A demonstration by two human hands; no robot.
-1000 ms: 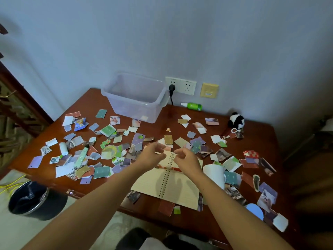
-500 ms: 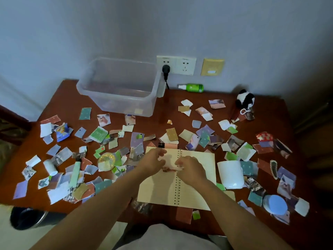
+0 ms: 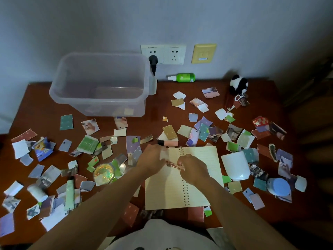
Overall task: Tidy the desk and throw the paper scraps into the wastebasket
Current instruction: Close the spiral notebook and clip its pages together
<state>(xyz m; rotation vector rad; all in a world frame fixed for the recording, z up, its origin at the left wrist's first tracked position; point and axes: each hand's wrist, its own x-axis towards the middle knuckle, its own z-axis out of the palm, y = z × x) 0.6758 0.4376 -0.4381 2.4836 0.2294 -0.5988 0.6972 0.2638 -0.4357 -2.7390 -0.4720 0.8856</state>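
Torn paper scraps of many colours cover the brown desk. An open spiral notebook lies at the front middle. Both my hands meet over its left page. My left hand pinches a pale scrap at its fingertips. My right hand has its fingers curled on a small red-corded charm that lies on the page between the hands. The wastebasket is out of view.
A clear plastic bin stands at the back left, under wall sockets with a black plug. A green bottle, a panda toy, a white cup, a blue lid, a glittery disc and a green tube lie among the scraps.
My head has moved forward over the desk, and the black wastebasket at the lower left has left the view. Both hands stay together over the notebook's left page, on the red charm.
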